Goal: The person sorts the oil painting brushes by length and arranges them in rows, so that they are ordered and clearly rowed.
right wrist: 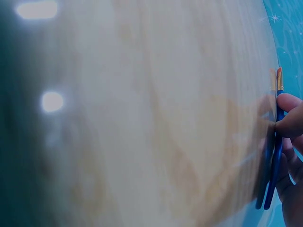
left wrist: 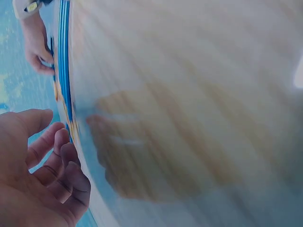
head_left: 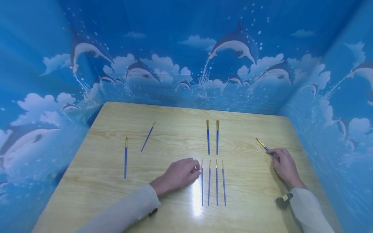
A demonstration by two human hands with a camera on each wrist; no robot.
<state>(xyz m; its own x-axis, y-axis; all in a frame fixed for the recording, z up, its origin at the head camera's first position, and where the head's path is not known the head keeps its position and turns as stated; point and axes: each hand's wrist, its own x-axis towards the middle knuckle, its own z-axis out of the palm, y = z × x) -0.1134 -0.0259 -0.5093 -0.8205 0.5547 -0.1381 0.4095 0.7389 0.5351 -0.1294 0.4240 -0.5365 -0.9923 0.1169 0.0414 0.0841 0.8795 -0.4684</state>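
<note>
Thumb and fingertips of my right hand pinch a paintbrush at the table's right side. It has a blue handle and gold ferrule, and its bristles point up and left. In the right wrist view the handle of this paintbrush runs down past the fingers. My left hand is over the middle of the table with loosely bent fingers and nothing in them. Its fingertips come right beside the leftmost of several thin blue paintbrushes lined up side by side, bristles away from me.
Two wider flat paintbrushes lie behind that row. At the left lie two more, one upright paintbrush and one slanted paintbrush. The wooden table is bordered by a blue dolphin-print curtain at back and sides.
</note>
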